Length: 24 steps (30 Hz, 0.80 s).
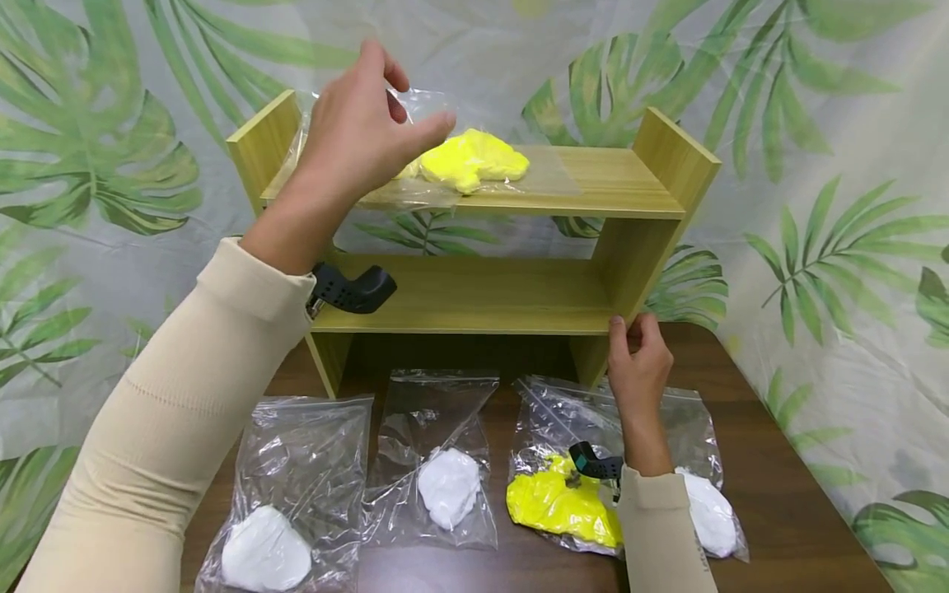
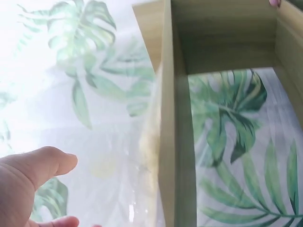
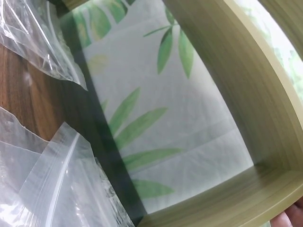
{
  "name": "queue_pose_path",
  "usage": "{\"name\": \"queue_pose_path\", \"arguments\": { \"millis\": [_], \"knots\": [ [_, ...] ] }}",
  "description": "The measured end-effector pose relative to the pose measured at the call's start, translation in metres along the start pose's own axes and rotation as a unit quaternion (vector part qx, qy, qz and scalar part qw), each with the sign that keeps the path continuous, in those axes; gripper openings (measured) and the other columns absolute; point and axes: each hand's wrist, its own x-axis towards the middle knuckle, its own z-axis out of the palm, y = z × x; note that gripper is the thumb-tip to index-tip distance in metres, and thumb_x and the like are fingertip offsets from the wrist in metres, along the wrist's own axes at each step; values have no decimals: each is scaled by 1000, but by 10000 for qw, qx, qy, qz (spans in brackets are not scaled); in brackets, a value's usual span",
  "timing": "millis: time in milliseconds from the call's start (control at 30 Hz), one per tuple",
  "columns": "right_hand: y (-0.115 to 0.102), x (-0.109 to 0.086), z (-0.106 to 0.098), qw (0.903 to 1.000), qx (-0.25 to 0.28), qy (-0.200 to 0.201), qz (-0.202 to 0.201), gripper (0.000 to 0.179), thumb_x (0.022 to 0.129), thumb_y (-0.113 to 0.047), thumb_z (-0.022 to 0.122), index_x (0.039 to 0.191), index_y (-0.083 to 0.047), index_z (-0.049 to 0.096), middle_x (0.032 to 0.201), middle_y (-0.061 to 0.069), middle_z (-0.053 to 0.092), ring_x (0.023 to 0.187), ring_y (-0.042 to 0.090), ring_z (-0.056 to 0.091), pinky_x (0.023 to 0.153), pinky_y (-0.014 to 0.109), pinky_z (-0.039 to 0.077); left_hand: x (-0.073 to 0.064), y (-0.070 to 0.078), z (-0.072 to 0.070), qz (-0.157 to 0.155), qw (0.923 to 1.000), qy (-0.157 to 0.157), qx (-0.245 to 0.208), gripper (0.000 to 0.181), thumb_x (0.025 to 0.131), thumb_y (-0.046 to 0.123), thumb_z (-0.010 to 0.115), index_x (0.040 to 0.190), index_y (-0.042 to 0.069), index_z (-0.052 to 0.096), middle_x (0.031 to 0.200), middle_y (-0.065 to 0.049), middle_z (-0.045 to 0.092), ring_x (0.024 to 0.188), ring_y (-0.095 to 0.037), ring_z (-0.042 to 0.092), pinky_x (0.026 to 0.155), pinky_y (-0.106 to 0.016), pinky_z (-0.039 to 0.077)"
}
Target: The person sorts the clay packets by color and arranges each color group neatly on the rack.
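Observation:
A small wooden shelf (image 1: 460, 292) stands on the table against a leaf-print cloth. On its top board lies a bright yellow lump (image 1: 474, 161) in a clear plastic bag (image 1: 552, 173). My left hand (image 1: 363, 123) hovers over the left part of that board, thumb and fingers spread apart with nothing between them. Part of the bagged yellow stuff is hidden behind it. Lower down, my right hand (image 1: 641, 362) holds the front edge of the shelf's right side panel (image 1: 630, 263), thumb on the near side. Its fingertips (image 3: 283, 220) show at the panel's edge in the right wrist view.
Along the brown table (image 1: 423, 568) in front of the shelf lie clear zip bags: one with a white lump (image 1: 267, 548) at left, another white lump (image 1: 450, 487) mid-table, a yellow lump (image 1: 559, 502) and a white lump (image 1: 712, 515) at right, partly behind the right sleeve.

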Motion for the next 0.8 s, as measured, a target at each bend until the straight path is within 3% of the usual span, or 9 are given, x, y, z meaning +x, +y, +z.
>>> {"name": "queue_pose_path", "arguments": {
  "millis": [167,400,700,800],
  "knots": [
    [0,1,0,10000,-25,33,-17,23,94,-26,59,90,-3,59,79,12,64,71,15,55,64,23,39,-23,-1,-7,427,9976,45,-536,51,86,51,62,121,17,47,106,1,55,91,-13,52,76,-29,41],
    [-1,1,-2,10000,-28,92,-7,24,93,-26,59,89,-3,59,77,12,63,69,14,54,63,23,39,-56,5,-12,1036,9878,165,-1150,34,88,37,64,113,14,55,99,0,63,88,-11,59,79,-28,46],
    [-2,2,-8,9999,-76,113,16,25,94,-27,59,90,-3,60,77,12,63,68,10,53,63,23,39,-86,7,2,1617,9763,202,-1421,28,89,28,65,111,12,59,94,2,66,83,-10,63,73,-26,52],
    [-3,2,-9,9999,-68,82,61,25,94,-27,59,90,-3,60,77,11,63,68,8,53,63,22,39,-94,4,8,1849,9713,145,-1491,26,90,24,66,112,12,60,92,8,65,82,-4,62,71,-23,52]
  ]
}}
